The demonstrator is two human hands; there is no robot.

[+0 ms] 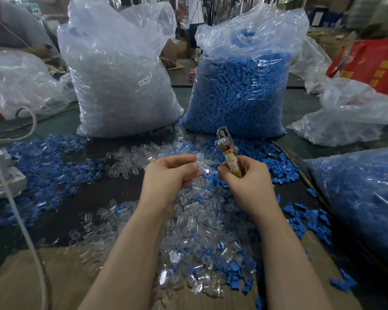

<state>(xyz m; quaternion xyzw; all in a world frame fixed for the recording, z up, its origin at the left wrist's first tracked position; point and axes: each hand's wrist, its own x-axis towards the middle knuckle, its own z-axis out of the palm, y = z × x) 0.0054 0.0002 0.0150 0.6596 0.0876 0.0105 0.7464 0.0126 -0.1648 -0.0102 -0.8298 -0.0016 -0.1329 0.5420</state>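
Clear plastic caps [195, 222] are heaped on the dark tabletop [92, 198] under both forearms, mixed with small blue plastic pieces [233, 267]. One clear cap [202, 162] is pinched at the fingertips of the left grip [168, 177], whose fingers are curled inward above the heap. Just beside it, the right grip [249, 182] is closed round the tape-wrapped handle of a metal hand tool [225, 142], which is held upright and slightly tilted, its steel head raised above the knuckles. The two grips are held close together over the middle of the tabletop, the cap lying between them and apart from the tool's head.

More blue pieces are spread in a broad drift [47, 157] to the left and in a smaller scatter [300, 215] to the right. Behind the grips two tall transparent sacks are stood side by side: the left sack [121, 90], filled with clear caps, is marked by a white label [144, 81] reading SJ 017; the right sack [240, 92] is filled with blue pieces. A further sack of blue parts [363, 193] is laid at the right edge. Brown cardboard [31, 278] is spread along the near edge, and a white cable [29, 240] is run across it on the left. A red bag [372, 68] is seen at the far right.
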